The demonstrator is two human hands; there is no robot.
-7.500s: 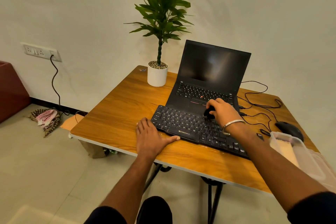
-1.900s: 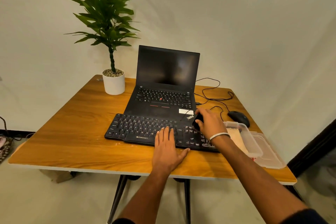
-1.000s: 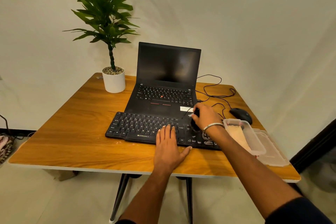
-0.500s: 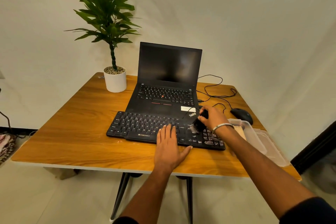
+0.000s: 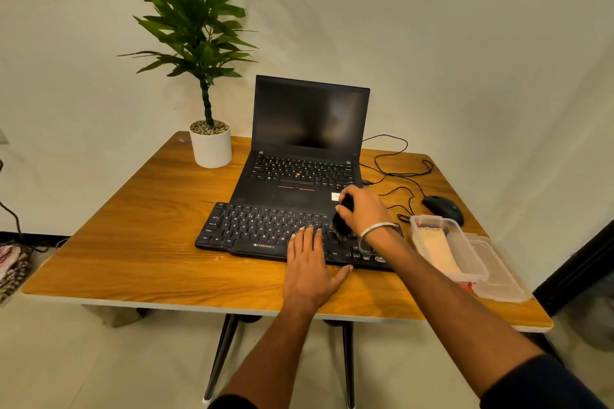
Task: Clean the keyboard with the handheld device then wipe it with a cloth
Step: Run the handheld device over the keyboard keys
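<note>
Head view: the keyboard (image 5: 265, 229) is lying across the middle of the wooden counter (image 5: 133, 242), its far edge butting against the front edge of the open laptop (image 5: 305, 149), its near edge sitting back from the counter's front edge with a bare strip of wood between. The left hand (image 5: 310, 271) is lying flat with fingers straight and together, fingertips resting on the keyboard's near rows, palm on the counter. The right hand (image 5: 362, 209) is curling round a small dark handheld device (image 5: 342, 219) and holding it down on the keyboard's right portion; a bangle is sitting on that wrist. Just right of the keyboard's right end, a clear plastic container (image 5: 465, 262) is holding a pale cloth (image 5: 435, 249), with its lid (image 5: 498, 276) lying beside it close to the counter's right edge. A mouse (image 5: 443, 206) and looping cable (image 5: 398, 173) are occupying the far right. A potted plant (image 5: 211, 146) is standing at the far left corner, apart from the laptop. The counter's left half is showing wide open wood.
</note>
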